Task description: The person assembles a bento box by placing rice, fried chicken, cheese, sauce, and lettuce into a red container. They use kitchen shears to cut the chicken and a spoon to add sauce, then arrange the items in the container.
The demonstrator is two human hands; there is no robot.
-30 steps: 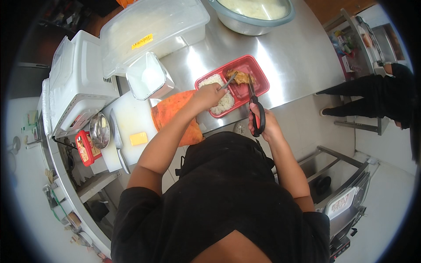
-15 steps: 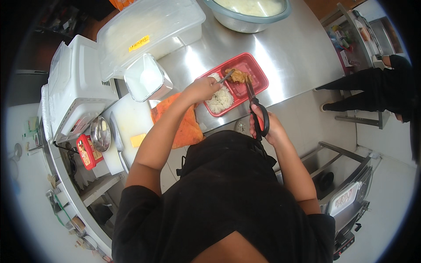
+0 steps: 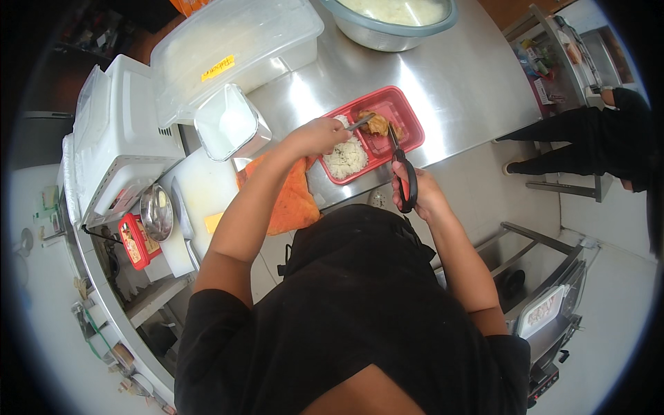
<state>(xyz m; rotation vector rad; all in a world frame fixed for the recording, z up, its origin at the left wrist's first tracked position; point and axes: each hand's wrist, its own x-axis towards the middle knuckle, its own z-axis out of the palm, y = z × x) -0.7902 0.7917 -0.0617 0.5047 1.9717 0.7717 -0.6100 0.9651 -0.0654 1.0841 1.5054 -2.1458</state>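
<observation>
A red two-compartment food tray [image 3: 413, 124] lies near the steel table's front edge. White rice [image 3: 346, 160] with dark specks fills its left compartment, and a golden-brown piece of food, apparently fried meat, [image 3: 375, 124] sits in the right one. My left hand [image 3: 319, 136] is closed on a slim metal utensil [image 3: 360, 123] whose tip touches the brown piece; its exact kind is unclear. Black-and-red scissors [image 3: 409, 185] are gripped in my right hand [image 3: 426, 190], their blades reaching to the brown piece's right side.
An orange cloth [image 3: 290, 200] lies left of the tray. Beyond it are a knife [image 3: 184, 214] on a white cutting board [image 3: 200, 176], a square container [image 3: 232, 128], a lidded clear bin [image 3: 238, 41] and a large bowl [image 3: 394, 38]. Another person [image 3: 595, 138] stands at right.
The scissors' handles have come closer together and turned more upright. Both hands stay at the tray, with the utensil still against the brown piece.
</observation>
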